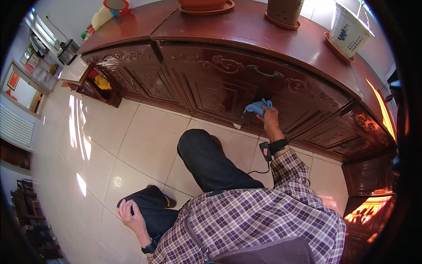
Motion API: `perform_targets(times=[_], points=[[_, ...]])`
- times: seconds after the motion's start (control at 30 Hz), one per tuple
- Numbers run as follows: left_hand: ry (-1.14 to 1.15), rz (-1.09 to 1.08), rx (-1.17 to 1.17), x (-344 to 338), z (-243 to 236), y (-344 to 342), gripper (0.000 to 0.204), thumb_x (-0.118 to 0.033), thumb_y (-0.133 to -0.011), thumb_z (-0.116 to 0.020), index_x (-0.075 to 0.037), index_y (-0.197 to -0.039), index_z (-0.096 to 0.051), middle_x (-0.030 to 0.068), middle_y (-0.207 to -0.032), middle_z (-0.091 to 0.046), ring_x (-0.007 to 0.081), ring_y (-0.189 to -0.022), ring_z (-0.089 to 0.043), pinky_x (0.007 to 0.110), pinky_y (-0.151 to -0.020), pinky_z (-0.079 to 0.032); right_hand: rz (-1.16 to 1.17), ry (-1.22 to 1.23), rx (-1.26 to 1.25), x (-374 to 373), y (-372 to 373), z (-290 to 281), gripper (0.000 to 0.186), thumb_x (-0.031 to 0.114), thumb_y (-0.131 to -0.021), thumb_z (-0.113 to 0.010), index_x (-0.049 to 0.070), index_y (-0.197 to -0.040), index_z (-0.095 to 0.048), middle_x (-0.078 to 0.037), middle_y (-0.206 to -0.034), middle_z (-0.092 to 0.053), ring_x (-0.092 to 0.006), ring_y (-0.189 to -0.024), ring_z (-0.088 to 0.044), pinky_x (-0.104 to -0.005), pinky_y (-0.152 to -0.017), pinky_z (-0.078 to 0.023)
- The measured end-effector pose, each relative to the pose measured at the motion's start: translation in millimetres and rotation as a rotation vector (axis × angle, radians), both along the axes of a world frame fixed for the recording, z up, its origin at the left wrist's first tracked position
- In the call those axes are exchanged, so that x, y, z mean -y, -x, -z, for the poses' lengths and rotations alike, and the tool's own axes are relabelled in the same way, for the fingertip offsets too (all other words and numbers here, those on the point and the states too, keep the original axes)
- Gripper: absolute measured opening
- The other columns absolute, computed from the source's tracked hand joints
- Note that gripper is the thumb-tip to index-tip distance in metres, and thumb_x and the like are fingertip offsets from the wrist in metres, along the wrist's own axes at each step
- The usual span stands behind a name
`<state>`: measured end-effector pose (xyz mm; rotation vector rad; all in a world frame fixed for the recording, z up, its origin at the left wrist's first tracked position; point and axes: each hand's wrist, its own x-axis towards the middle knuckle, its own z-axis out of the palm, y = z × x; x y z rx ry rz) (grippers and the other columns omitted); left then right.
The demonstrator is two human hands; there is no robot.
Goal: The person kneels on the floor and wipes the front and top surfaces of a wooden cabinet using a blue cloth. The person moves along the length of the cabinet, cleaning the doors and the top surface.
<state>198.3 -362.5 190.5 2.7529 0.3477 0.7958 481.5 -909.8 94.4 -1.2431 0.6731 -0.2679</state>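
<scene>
1. While crouched on a tiled floor [145, 136], a person in a purple plaid shirt [259, 215] and dark trousers [211, 163] presses a blue cloth [258, 107] against the carved front of a dark red wooden cabinet [211, 83].
2. R hand [269, 118]: arm stretched fwd, fingers closed around the blue cloth, which sits bunched at the fingertips and touches the cabinet door just below a metal handle [264, 72].
3. L hand [128, 213]: resting on the left knee, fingers curled loosely over the trouser fabric; holds nothing, grip relaxed and partly open.
4. Both wrists carry black bands; a small black device w/ a cable [265, 152] hangs just beside the R wrist.
5. Cabinet top, far edge: a terracotta saucer w/ pot [205, 5] near centre, a brown cylindrical pot [285, 11] to its right, and a white planter w/ blue pattern [348, 30] further right, each on its own saucer, well apart from the cloth.
6. Far left: a cabinet drawer or door stands open [94, 83], w/ sth yellow [102, 82] inside; contents otherwise too small to tell.
7. Left rim: a white radiator [16, 127] on the wall, shelves [41, 57] beyond it, dark wooden furniture [26, 211] lower down.
8. Sunlight streaks fall across the floor tiles at left; an orange glare lights the cabinet's lower right corner.
</scene>
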Motion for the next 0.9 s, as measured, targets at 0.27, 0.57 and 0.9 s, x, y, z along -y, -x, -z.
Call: perform_targets(times=[0.27,0.57,0.9], points=[[0.0,0.002,-0.008,-3,1,1,0.004,-0.005,-0.087,-0.067,-0.007,-0.091,-0.069,0.0029,-0.1,-0.071,0.0273,-0.11,-0.063,0.048,-0.109,-0.034,-0.014,0.117,0.193,1,6,-52,0.023,0.016,-0.1,-0.059,-0.002,-0.113,-0.063,-0.009,-0.101,-0.067,-0.0161,-0.082,-0.066,-0.029,-0.059,-0.059],[0.003,-0.015,-0.027,-2,0,2,0.005,-0.005,-0.087,-0.067,-0.007,-0.091,-0.069,0.0031,-0.1,-0.071,0.0277,-0.111,-0.063,0.05,-0.109,-0.034,-0.015,0.753,0.312,4,31,-64,0.03,0.012,-0.096,-0.061,-0.002,-0.123,-0.06,-0.015,-0.101,-0.069,-0.0272,-0.083,-0.068,-0.0361,-0.073,-0.055],[-0.018,-0.011,-0.039,-1,0,-3,0.005,-0.005,-0.087,-0.067,-0.008,-0.091,-0.069,0.003,-0.101,-0.071,0.028,-0.111,-0.063,0.05,-0.109,-0.034,0.046,1.377,0.402,-16,6,-34,0.047,0.002,-0.079,-0.073,0.004,-0.124,-0.06,-0.022,-0.118,-0.065,-0.0407,-0.103,-0.065,-0.044,-0.082,-0.055]])
